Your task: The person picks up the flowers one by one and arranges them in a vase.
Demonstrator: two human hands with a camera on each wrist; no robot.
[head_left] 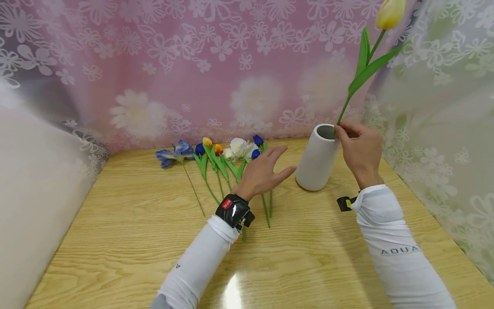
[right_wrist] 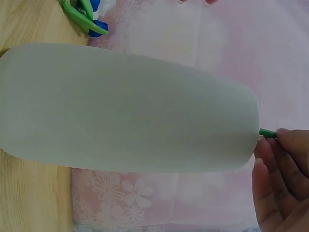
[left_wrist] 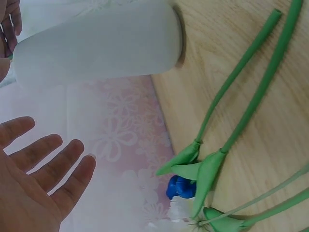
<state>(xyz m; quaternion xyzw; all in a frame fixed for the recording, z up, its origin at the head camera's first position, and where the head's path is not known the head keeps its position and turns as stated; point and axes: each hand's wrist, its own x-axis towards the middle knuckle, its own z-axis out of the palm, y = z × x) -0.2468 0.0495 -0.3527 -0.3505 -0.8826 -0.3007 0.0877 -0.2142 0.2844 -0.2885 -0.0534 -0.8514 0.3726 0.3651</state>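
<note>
My right hand (head_left: pixel 360 148) pinches the green stem of a yellow tulip (head_left: pixel 390 15) at the mouth of a white vase (head_left: pixel 317 161). The bloom stands high, leaning to the right. In the right wrist view a short piece of stem (right_wrist: pixel 268 133) shows between the vase rim and the fingertips; the stem's lower end is hidden. My left hand (head_left: pixel 262 171) hovers left of the vase with its fingers spread and holds nothing. Its straight fingers also show in the left wrist view, apart from the vase (left_wrist: pixel 96 43).
Left of the vase, several artificial flowers lie on the wooden table (head_left: pixel 135 240): a blue-violet flower (head_left: pixel 175 153), an orange tulip (head_left: pixel 218 149), white blooms (head_left: pixel 240 148) and blue tulips (head_left: pixel 257 140). A pink floral curtain (head_left: pixel 216 77) hangs behind; pale fabric (head_left: pixel 444 141) borders the right side.
</note>
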